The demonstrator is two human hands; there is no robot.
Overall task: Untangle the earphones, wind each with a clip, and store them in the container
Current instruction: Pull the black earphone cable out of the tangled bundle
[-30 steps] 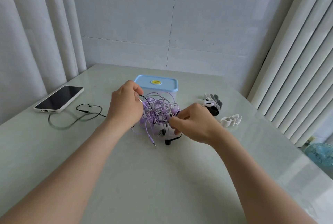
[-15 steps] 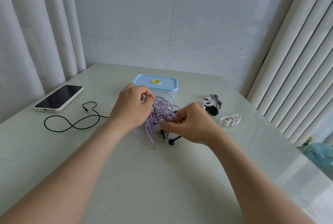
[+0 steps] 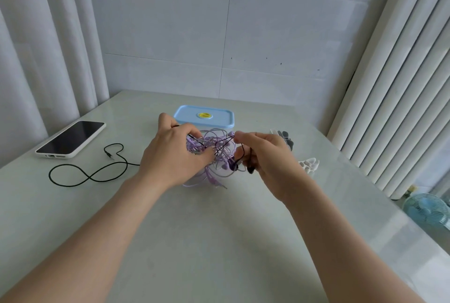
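A tangle of purple earphone cable (image 3: 214, 154) with a black earphone cable woven through it sits in front of the container (image 3: 204, 117), which has a light blue lid with a yellow sticker. My left hand (image 3: 170, 156) grips the left side of the tangle. My right hand (image 3: 263, 156) pinches the black cable at the right side, and a black earbud (image 3: 250, 170) hangs below its fingers. The black cable's tail (image 3: 92, 173) with its plug lies in loops on the table to the left. Clips, black and white (image 3: 287, 138) and white (image 3: 309, 165), lie behind my right hand.
A phone (image 3: 70, 139) in a white case lies at the table's left edge. Curtains hang on both sides. A small blue fan (image 3: 426, 210) stands on the floor beyond the table's right edge.
Both hands have lifted the tangle slightly. My right hand has pulled the black earbud up off the table. The black tail on the left has spread out into wider loops.
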